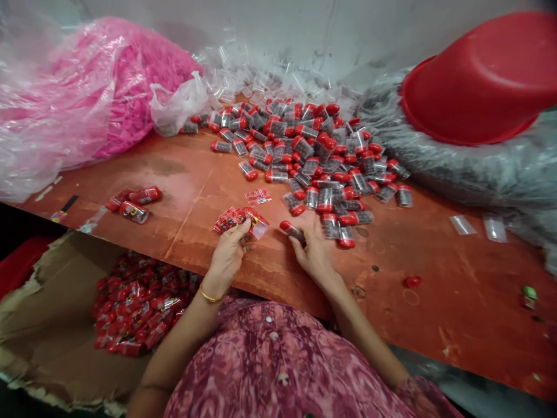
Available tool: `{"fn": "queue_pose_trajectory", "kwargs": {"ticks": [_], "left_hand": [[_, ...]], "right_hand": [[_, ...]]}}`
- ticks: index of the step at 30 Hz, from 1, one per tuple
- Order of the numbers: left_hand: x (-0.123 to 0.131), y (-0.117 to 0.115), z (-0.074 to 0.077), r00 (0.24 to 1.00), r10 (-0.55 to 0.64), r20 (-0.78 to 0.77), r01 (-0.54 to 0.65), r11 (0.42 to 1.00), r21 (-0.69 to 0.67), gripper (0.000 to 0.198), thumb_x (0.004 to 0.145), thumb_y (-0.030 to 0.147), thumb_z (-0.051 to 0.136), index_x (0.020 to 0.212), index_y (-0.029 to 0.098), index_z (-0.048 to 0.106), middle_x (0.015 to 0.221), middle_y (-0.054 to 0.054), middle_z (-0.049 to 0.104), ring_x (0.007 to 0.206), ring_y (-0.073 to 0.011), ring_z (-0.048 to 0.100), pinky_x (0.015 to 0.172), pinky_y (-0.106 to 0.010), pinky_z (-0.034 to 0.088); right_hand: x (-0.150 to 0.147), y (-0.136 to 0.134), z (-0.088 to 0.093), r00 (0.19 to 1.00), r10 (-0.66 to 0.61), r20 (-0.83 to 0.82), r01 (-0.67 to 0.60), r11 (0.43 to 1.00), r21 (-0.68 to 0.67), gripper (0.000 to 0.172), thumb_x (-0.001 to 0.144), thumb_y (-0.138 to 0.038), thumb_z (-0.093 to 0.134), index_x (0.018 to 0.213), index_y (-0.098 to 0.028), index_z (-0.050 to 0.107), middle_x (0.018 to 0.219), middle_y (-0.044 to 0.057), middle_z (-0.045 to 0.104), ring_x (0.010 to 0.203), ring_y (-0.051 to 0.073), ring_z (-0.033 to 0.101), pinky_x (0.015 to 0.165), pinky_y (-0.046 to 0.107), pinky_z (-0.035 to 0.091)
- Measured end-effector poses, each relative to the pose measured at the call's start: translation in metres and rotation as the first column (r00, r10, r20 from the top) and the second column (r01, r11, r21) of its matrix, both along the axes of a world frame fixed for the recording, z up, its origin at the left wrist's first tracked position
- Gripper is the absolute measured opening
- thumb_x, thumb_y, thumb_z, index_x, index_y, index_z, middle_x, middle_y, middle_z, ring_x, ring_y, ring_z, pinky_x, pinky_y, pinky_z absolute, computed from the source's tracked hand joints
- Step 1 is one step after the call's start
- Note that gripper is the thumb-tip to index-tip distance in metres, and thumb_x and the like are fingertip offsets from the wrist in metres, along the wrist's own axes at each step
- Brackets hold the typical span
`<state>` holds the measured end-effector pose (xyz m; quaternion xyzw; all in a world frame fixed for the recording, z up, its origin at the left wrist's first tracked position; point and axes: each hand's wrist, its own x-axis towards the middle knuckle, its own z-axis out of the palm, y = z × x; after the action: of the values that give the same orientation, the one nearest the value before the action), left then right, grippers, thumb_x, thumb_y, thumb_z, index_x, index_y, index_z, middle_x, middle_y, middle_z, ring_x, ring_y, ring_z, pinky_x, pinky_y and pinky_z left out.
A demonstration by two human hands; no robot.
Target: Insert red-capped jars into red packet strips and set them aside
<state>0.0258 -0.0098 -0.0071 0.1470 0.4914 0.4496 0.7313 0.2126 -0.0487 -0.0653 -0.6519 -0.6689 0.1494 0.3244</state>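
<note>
My left hand (229, 251) pinches a small clear packet (257, 225) at the end of a stack of red printed sleeves (229, 219) on the brown table (195, 191). My right hand (314, 251) grips a small red-capped vial (291, 230) lying near the table's front edge. Behind it spreads a heap of several similar red-capped vials (313, 157). One loose red sleeve (258, 196) lies just beyond the stack.
A pink-filled plastic bag (87, 93) sits at back left, clear empty packets (261, 75) at the back, and a red basin (483, 81) on grey bagged stock at right. A cardboard box (47, 342) of wrapped vials (134, 307) stands below left. Three wrapped vials (134, 203) lie at left.
</note>
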Motion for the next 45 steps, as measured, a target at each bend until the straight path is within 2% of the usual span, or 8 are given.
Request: {"fn": "queue_pose_trajectory", "kwargs": {"ticks": [3, 6, 11, 17, 24, 29, 40, 45], "left_hand": [[0.0, 0.0, -0.001, 1.0, -0.009, -0.012, 0.009, 1.0, -0.018, 0.033, 0.05, 0.036, 0.082, 0.07, 0.017, 0.063, 0.06, 0.004, 0.065, 0.052, -0.0078, 0.058, 0.047, -0.017, 0.044], [0.002, 0.0, 0.001, 0.999, -0.013, -0.03, 0.012, 0.999, -0.044, 0.032, 0.052, 0.037, 0.081, 0.067, 0.017, 0.061, 0.057, 0.004, 0.063, 0.049, -0.0081, 0.056, 0.046, -0.019, 0.044], [0.004, 0.0, 0.003, 0.997, -0.051, -0.063, 0.047, 0.997, -0.053, 0.033, 0.054, 0.039, 0.08, 0.069, 0.016, 0.063, 0.058, 0.003, 0.063, 0.05, -0.0081, 0.057, 0.047, -0.018, 0.043], [0.007, -0.003, 0.003, 0.991, -0.056, -0.125, 0.059, 0.998, 0.019, 0.035, 0.051, 0.042, 0.081, 0.064, 0.015, 0.063, 0.055, 0.002, 0.062, 0.05, -0.0095, 0.056, 0.049, -0.021, 0.045], [0.007, -0.005, 0.007, 0.977, -0.076, -0.199, 0.085, 0.996, 0.039, 0.038, 0.049, 0.046, 0.08, 0.059, 0.014, 0.063, 0.054, 0.0, 0.063, 0.049, -0.0104, 0.057, 0.046, -0.02, 0.044], [0.005, -0.004, 0.006, 0.976, -0.055, -0.213, 0.068, 0.996, 0.052, 0.037, 0.048, 0.044, 0.082, 0.059, 0.014, 0.062, 0.056, 0.002, 0.062, 0.049, -0.0084, 0.055, 0.049, -0.02, 0.046], [0.01, -0.006, 0.008, 0.978, -0.055, -0.203, 0.07, 0.995, 0.067, 0.043, 0.044, 0.05, 0.081, 0.058, 0.014, 0.063, 0.055, 0.002, 0.061, 0.048, -0.0086, 0.052, 0.049, -0.021, 0.046], [0.009, -0.009, 0.003, 0.972, -0.034, -0.231, 0.077, 0.981, 0.18, 0.043, 0.046, 0.052, 0.079, 0.058, 0.014, 0.063, 0.057, 0.001, 0.063, 0.052, -0.0093, 0.055, 0.055, -0.022, 0.047]], "right_hand": [[-0.001, -0.008, 0.007, 0.938, 0.041, -0.344, -0.071, 0.995, -0.076, 0.031, 0.088, -0.036, 0.046, 0.111, -0.017, 0.056, 0.08, 0.004, 0.064, 0.058, 0.014, 0.056, 0.06, 0.031, 0.05], [-0.003, -0.02, 0.017, 0.882, 0.076, -0.465, -0.103, 0.994, -0.032, 0.036, 0.091, -0.033, 0.041, 0.124, -0.023, 0.051, 0.086, 0.003, 0.065, 0.063, 0.013, 0.058, 0.063, 0.029, 0.051], [-0.003, -0.029, 0.035, 0.916, 0.322, -0.24, -0.266, 0.934, 0.239, 0.036, 0.089, -0.022, 0.045, 0.124, -0.029, 0.054, 0.104, 0.007, 0.06, 0.094, 0.018, 0.058, 0.083, 0.035, 0.049], [-0.001, -0.023, 0.044, 0.893, 0.45, -0.016, -0.419, 0.844, 0.335, 0.043, 0.087, -0.015, 0.049, 0.126, -0.033, 0.051, 0.104, 0.007, 0.054, 0.093, 0.017, 0.056, 0.077, 0.034, 0.049], [0.001, -0.018, 0.037, 0.902, 0.428, 0.065, -0.423, 0.839, 0.343, 0.042, 0.087, -0.014, 0.05, 0.124, -0.033, 0.052, 0.101, 0.006, 0.054, 0.09, 0.017, 0.056, 0.074, 0.033, 0.049], [0.0, -0.02, 0.034, 0.91, 0.415, 0.003, -0.392, 0.857, 0.335, 0.039, 0.087, -0.014, 0.05, 0.122, -0.03, 0.054, 0.104, 0.008, 0.054, 0.091, 0.017, 0.056, 0.075, 0.035, 0.05], [-0.006, -0.026, 0.044, 0.873, 0.484, -0.054, -0.437, 0.828, 0.35, 0.045, 0.086, -0.011, 0.052, 0.125, -0.033, 0.05, 0.1, 0.006, 0.056, 0.088, 0.017, 0.056, 0.072, 0.033, 0.049], [-0.012, -0.025, 0.038, 0.912, 0.403, -0.076, -0.358, 0.873, 0.33, 0.043, 0.086, -0.014, 0.051, 0.126, -0.031, 0.05, 0.103, 0.007, 0.056, 0.093, 0.019, 0.057, 0.077, 0.035, 0.05]]}}
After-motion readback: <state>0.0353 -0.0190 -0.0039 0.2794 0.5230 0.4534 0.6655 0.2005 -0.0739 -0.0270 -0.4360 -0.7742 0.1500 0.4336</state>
